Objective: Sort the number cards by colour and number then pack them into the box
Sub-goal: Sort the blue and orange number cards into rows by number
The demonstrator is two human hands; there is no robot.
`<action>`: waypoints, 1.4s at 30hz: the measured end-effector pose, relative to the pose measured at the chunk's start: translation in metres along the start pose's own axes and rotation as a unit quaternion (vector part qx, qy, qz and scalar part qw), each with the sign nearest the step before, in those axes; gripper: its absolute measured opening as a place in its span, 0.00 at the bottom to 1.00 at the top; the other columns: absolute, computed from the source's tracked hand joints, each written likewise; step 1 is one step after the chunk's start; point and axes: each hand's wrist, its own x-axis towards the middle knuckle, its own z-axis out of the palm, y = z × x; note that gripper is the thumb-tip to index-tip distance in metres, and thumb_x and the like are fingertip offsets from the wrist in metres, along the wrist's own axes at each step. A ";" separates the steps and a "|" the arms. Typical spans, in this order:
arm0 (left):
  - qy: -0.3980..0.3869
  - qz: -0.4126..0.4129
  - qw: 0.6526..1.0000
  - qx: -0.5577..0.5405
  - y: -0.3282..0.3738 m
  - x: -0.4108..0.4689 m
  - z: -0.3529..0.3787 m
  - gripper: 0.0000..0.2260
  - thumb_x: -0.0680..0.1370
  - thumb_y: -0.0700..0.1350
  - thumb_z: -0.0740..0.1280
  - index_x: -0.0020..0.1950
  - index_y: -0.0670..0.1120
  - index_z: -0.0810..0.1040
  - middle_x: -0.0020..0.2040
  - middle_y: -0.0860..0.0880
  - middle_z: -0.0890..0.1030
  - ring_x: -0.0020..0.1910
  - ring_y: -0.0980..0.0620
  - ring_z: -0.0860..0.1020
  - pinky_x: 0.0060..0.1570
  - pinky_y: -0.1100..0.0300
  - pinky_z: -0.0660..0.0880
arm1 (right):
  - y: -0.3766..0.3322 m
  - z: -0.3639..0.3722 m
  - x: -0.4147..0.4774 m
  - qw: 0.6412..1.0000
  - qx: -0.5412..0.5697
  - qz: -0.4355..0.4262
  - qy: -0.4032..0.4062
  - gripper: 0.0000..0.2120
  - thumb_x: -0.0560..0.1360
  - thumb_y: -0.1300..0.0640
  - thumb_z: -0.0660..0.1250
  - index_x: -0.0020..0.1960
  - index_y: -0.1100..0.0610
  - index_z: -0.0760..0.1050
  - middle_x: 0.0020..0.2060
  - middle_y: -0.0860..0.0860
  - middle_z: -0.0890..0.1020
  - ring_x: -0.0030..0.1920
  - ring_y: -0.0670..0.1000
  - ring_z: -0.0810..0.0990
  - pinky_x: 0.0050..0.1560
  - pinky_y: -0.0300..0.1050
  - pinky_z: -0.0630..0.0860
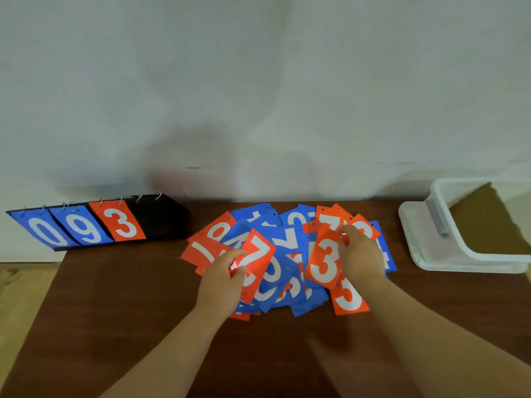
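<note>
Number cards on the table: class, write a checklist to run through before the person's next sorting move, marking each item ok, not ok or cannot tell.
1. Left hand has a firm hold on the red 7 card: ok, thumb and fingers pinch it.
2. Right hand holds the red 3 card: ok.
3. The two held cards match in colour: ok, both red.
4. Pile sorted by colour: not ok, red and blue cards overlap, mixed.
5. Box open to take cards: ok, no lid on top.
6. Every number present: cannot tell, many cards are covered.
</note>
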 end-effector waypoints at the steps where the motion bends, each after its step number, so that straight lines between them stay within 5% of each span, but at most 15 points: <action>1: 0.008 -0.013 1.000 -0.013 -0.002 -0.009 -0.002 0.14 0.83 0.48 0.65 0.68 0.59 0.75 0.70 0.55 0.73 0.68 0.53 0.74 0.54 0.61 0.78 | 0.000 -0.006 -0.005 1.000 0.029 -0.002 0.004 0.16 0.83 0.56 0.60 0.70 0.49 0.74 0.51 0.50 0.83 0.35 0.43 0.75 0.30 0.35 0.71; 7: 0.058 -0.044 0.990 -0.120 -0.006 -0.067 -0.024 0.12 0.82 0.46 0.67 0.64 0.59 0.78 0.66 0.53 0.77 0.59 0.54 0.78 0.47 0.62 0.78 | -0.011 -0.039 -0.059 0.975 0.216 -0.051 0.032 0.09 0.80 0.57 0.66 0.60 0.48 0.78 0.51 0.45 0.81 0.43 0.41 0.78 0.38 0.34 0.72; 10: 0.096 -0.055 0.985 -0.131 -0.007 -0.103 -0.033 0.12 0.82 0.45 0.68 0.63 0.57 0.80 0.63 0.53 0.78 0.59 0.54 0.78 0.51 0.61 0.78 | -0.018 -0.048 -0.098 0.953 0.293 -0.070 -0.022 0.07 0.80 0.57 0.68 0.54 0.46 0.78 0.48 0.41 0.81 0.48 0.46 0.82 0.45 0.42 0.80; 13: 0.116 -0.077 0.979 -0.152 -0.011 -0.138 -0.036 0.13 0.82 0.44 0.68 0.63 0.58 0.81 0.62 0.54 0.79 0.61 0.53 0.78 0.58 0.55 0.80 | -0.023 -0.051 -0.137 0.935 0.326 -0.100 -0.100 0.07 0.80 0.57 0.69 0.51 0.45 0.79 0.48 0.42 0.83 0.49 0.46 0.84 0.44 0.41 0.83; 20: 0.100 -0.069 0.961 -0.247 -0.006 -0.206 -0.037 0.15 0.79 0.45 0.72 0.64 0.57 0.79 0.59 0.54 0.83 0.54 0.54 0.84 0.51 0.55 0.84 | -0.035 -0.044 -0.195 0.930 0.247 -0.177 -0.207 0.06 0.78 0.55 0.71 0.50 0.43 0.80 0.45 0.48 0.83 0.45 0.49 0.84 0.47 0.48 0.84; 23: 0.064 -0.060 0.969 -0.229 -0.001 -0.228 -0.038 0.22 0.74 0.51 0.78 0.64 0.62 0.75 0.59 0.59 0.81 0.55 0.54 0.83 0.51 0.54 0.84 | -0.042 -0.044 -0.216 0.911 0.259 -0.201 -0.251 0.06 0.78 0.56 0.71 0.51 0.45 0.80 0.43 0.45 0.84 0.44 0.44 0.84 0.45 0.42 0.83; 30: -0.017 -0.059 0.981 -0.184 -0.004 -0.259 -0.057 0.22 0.76 0.44 0.75 0.63 0.65 0.74 0.59 0.60 0.81 0.53 0.59 0.83 0.46 0.61 0.83 | -0.059 -0.053 -0.225 0.912 0.206 -0.232 -0.269 0.10 0.77 0.53 0.73 0.54 0.41 0.76 0.53 0.41 0.80 0.50 0.43 0.82 0.38 0.32 0.78; 36: -0.080 -0.020 0.986 -0.144 -0.035 -0.256 -0.086 0.20 0.78 0.45 0.74 0.66 0.64 0.75 0.59 0.61 0.82 0.56 0.59 0.83 0.54 0.57 0.83 | -0.104 -0.047 -0.224 0.882 0.166 -0.274 -0.346 0.09 0.79 0.56 0.70 0.54 0.42 0.79 0.55 0.41 0.83 0.56 0.44 0.82 0.57 0.43 0.81; 42: -0.037 -0.016 0.988 -0.147 -0.108 -0.219 -0.138 0.14 0.80 0.46 0.71 0.61 0.64 0.77 0.57 0.62 0.82 0.54 0.60 0.82 0.50 0.62 0.82 | -0.158 0.002 -0.222 0.914 0.170 -0.238 -0.283 0.10 0.78 0.61 0.70 0.50 0.45 0.81 0.50 0.45 0.84 0.50 0.49 0.84 0.52 0.53 0.84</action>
